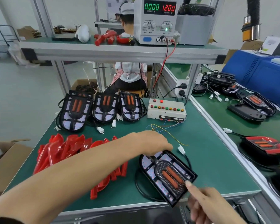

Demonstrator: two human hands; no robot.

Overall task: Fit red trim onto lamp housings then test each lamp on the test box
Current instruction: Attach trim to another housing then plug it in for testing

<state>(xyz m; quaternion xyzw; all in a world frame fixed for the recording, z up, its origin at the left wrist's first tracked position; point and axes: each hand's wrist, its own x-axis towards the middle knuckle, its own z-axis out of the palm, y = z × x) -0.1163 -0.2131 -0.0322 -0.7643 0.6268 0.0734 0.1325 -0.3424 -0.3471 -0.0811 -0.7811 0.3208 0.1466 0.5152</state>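
The job looks to be in its early-to-middle stretch. On the green bench point(200, 156) one lamp housing point(167, 175) lies at about five o'clock from the bench centre, tilted with its near corner past the front edge, and no red piece sits on it yet. The left hand point(153, 143) reaches across from eight o'clock and grips the housing's far rounded end, fingers curled over the rim. The right hand point(205, 202) comes up from five o'clock and pinches the near edge, thumb tip on the black grille; how its other fingers lie below the housing I cannot tell, as they are blurred. The pile of red trim point(68, 152) lies at nine o'clock of the held housing, well apart from it and seemingly large. Three more bare housings point(103, 109) stand in a row at eleven o'clock, with their white plugs loose on the mat. The test box point(166, 109) sits at twelve o'clock, and its coloured leads trail toward the left hand; the held housing's white connector point(181, 149) lies just beside them, not plugged in. The power supply point(157, 20) on the shelf reads zero current, so nothing seems under test. At three o'clock, on the neighbouring bench, a lamp already wearing red trim point(265, 146) suggests some units are finished; at least four remain.
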